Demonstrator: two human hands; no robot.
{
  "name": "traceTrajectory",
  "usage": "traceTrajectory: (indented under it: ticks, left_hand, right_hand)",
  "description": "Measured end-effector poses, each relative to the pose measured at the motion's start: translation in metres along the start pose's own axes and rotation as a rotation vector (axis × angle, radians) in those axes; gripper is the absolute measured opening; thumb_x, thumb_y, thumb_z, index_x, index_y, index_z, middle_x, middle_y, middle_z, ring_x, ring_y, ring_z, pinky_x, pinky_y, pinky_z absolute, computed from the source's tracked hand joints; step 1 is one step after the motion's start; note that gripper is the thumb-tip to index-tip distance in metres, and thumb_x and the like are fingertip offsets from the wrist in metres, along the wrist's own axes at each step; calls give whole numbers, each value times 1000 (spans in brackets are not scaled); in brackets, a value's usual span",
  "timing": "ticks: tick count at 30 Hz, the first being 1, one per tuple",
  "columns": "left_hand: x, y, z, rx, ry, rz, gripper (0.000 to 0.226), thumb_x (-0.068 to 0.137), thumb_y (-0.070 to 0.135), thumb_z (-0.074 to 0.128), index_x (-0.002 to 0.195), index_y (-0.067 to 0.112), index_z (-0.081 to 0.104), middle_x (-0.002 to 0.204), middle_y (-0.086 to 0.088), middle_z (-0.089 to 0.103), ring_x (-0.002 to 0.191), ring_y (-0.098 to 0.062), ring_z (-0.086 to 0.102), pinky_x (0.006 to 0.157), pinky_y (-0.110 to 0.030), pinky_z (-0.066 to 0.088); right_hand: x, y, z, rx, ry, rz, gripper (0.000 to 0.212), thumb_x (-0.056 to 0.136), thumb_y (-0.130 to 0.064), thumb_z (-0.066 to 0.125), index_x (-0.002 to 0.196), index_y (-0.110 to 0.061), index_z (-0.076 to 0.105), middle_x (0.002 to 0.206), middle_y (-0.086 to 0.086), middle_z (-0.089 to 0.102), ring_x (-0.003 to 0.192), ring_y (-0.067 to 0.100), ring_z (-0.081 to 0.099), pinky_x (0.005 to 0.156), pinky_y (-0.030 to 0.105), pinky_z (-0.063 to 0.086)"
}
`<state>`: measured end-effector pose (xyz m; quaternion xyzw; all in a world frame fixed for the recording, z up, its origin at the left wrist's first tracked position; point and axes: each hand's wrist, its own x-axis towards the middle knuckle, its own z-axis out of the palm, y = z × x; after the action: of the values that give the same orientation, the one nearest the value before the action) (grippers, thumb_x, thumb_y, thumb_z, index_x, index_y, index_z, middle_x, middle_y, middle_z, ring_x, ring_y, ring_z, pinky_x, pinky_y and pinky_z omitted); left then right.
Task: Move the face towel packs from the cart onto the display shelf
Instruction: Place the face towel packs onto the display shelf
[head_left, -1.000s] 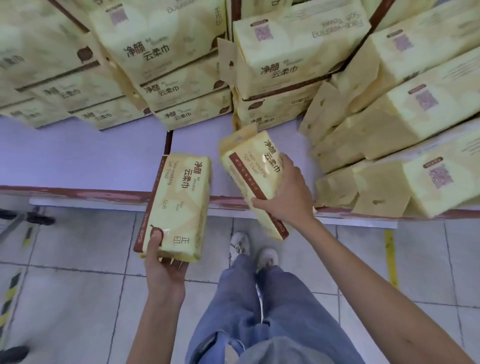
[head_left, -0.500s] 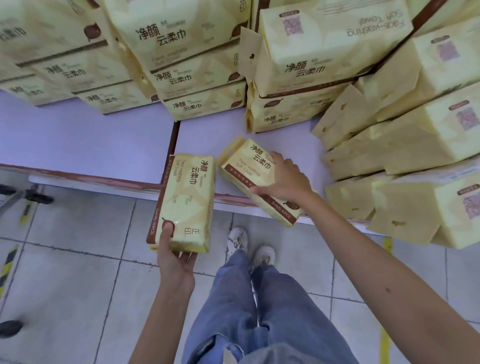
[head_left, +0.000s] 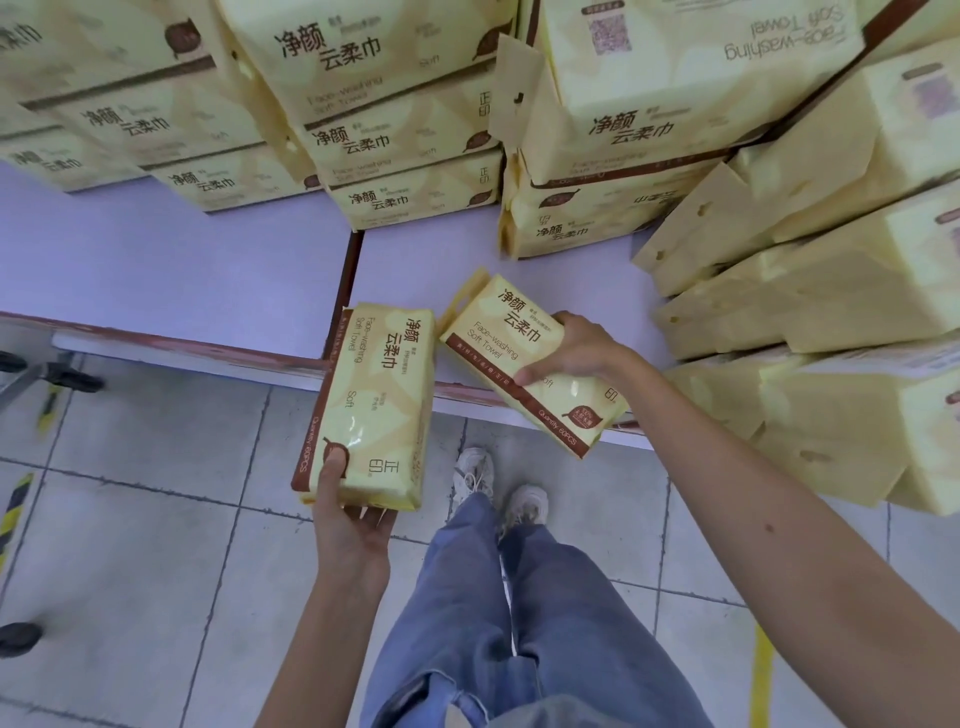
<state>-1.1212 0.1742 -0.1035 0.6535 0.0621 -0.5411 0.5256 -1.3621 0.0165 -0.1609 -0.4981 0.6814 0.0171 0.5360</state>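
Two yellow face towel packs are in my hands. My left hand (head_left: 349, 514) grips the near end of one pack (head_left: 376, 395), held lengthwise over the front edge of the pale purple display shelf (head_left: 182, 270). My right hand (head_left: 576, 351) holds the second pack (head_left: 519, 358) from above; it lies slanted, mostly over the shelf's front edge, to the right of the first. Whether it rests on the shelf I cannot tell. The cart is out of view.
Stacks of the same packs (head_left: 405, 156) fill the back of the shelf, and more tilted packs (head_left: 810, 291) pile up at the right. A brown divider strip (head_left: 345, 280) splits the shelf. Grey tiled floor (head_left: 145, 519), my legs and shoes lie below.
My right hand has lowered its pack and turned it flatter toward the shelf surface. The left pack has moved forward over the shelf edge. The view has closed in on the shelf.
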Motion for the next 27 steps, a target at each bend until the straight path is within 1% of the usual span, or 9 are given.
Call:
traceTrajectory:
  ticks: [3, 6, 10, 14, 18, 21, 23, 25, 27]
  left_hand:
    - [-1, 2, 0, -20, 1, -13, 34, 89, 34, 58, 121, 26, 54, 106, -3, 66, 101, -24, 61, 91, -43, 50]
    - [-2, 4, 2, -43, -21, -21, 24, 89, 34, 58, 112, 27, 57, 103, -3, 67, 98, -23, 62, 89, -42, 50]
    - [-3, 5, 6, -49, -43, -24, 31, 88, 36, 59, 116, 26, 56, 103, -3, 67, 97, -23, 63, 87, -42, 51]
    - [-3, 5, 8, -41, -53, -30, 34, 87, 36, 59, 118, 24, 56, 103, -3, 68, 96, -22, 63, 87, -41, 52]
    - [-3, 4, 9, -28, -65, -28, 39, 87, 35, 59, 124, 24, 53, 105, -3, 67, 97, -22, 63, 87, -41, 52]
    - [-2, 5, 9, -27, -66, -34, 33, 86, 35, 60, 117, 25, 56, 100, -2, 69, 95, -22, 64, 84, -40, 53]
    - [-2, 5, 9, -23, -70, -37, 27, 87, 36, 60, 112, 27, 58, 98, -1, 70, 94, -21, 65, 81, -38, 53]
    - [-1, 6, 9, -22, -70, -43, 25, 87, 36, 60, 110, 28, 59, 96, 0, 70, 92, -20, 65, 78, -37, 53]
    - [0, 6, 8, -21, -73, -45, 22, 87, 37, 59, 107, 28, 60, 93, 2, 72, 91, -19, 66, 76, -36, 54]
  right_hand:
    - [-10, -4, 4, -149, 148, -56, 94, 42, -53, 87, 123, -28, 46, 111, -6, 61, 101, 17, 59, 75, 30, 45]
    - [-19, -10, -3, -392, 400, -205, 102, 43, -50, 87, 130, -25, 41, 118, 5, 51, 109, 26, 50, 78, 34, 40]
    - [-20, -17, -17, -674, 676, -408, 100, 46, -44, 87, 132, -16, 44, 116, 13, 51, 107, 32, 47, 85, 40, 38]
    - [-13, -9, -15, -805, 669, -443, 97, 55, -37, 86, 139, -17, 40, 124, 14, 48, 111, 33, 45, 96, 42, 32]
    - [-11, 5, -4, -842, 647, -383, 98, 61, -36, 83, 143, -19, 34, 137, 16, 41, 123, 36, 38, 109, 46, 21]
    - [-20, 7, 8, -647, 681, -353, 103, 57, -45, 84, 144, -18, 35, 146, 18, 33, 137, 39, 25, 114, 52, 7]
    - [-34, 8, 19, -308, 862, -350, 94, 58, -46, 83, 136, -11, 45, 142, 19, 39, 134, 40, 30, 112, 50, 15]
    - [-50, 9, 39, 52, 1095, -324, 85, 61, -43, 83, 129, -5, 49, 133, 18, 47, 126, 35, 39, 107, 42, 26]
    - [-62, 7, 62, 340, 1193, -214, 85, 62, -38, 85, 128, -2, 46, 130, 16, 47, 123, 31, 39, 104, 30, 24]
